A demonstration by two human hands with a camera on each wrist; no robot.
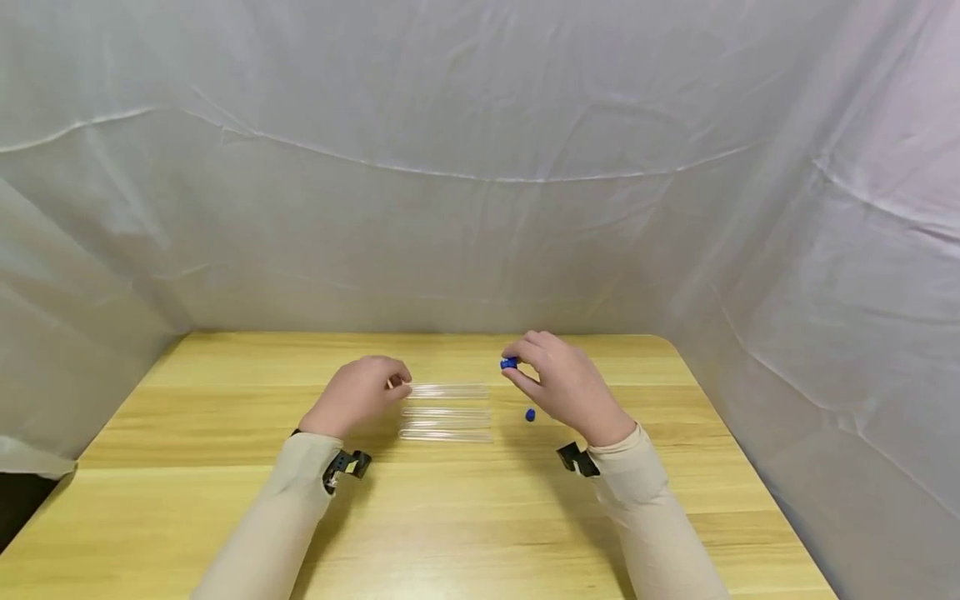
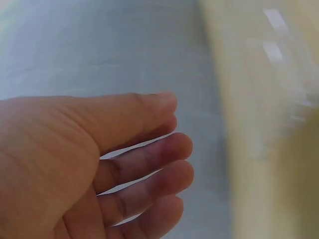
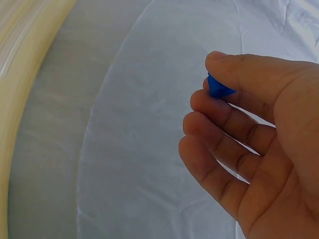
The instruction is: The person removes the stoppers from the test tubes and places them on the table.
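Note:
Clear glass tubes [image 1: 448, 412] lie side by side on the wooden table [image 1: 465, 517], seen in the head view. My left hand [image 1: 397, 383] hovers at the left end of the farthest tube [image 1: 453, 389]. Its fingers are loosely bent, and the left wrist view shows nothing inside that hand [image 2: 174, 129]. My right hand [image 1: 513, 371] is raised just right of the tubes and pinches a small blue cap [image 1: 509, 363] between thumb and forefinger. The right wrist view shows the cap [image 3: 218, 87] in that hand [image 3: 209, 89]. A second blue cap [image 1: 530, 414] sits on the table below the right hand.
White cloth [image 1: 480, 208] hangs as a backdrop behind the table and along both sides. The table's rounded right corner [image 1: 667, 342] is close to the right hand. A dark gap [image 1: 22, 500] shows at the table's left edge.

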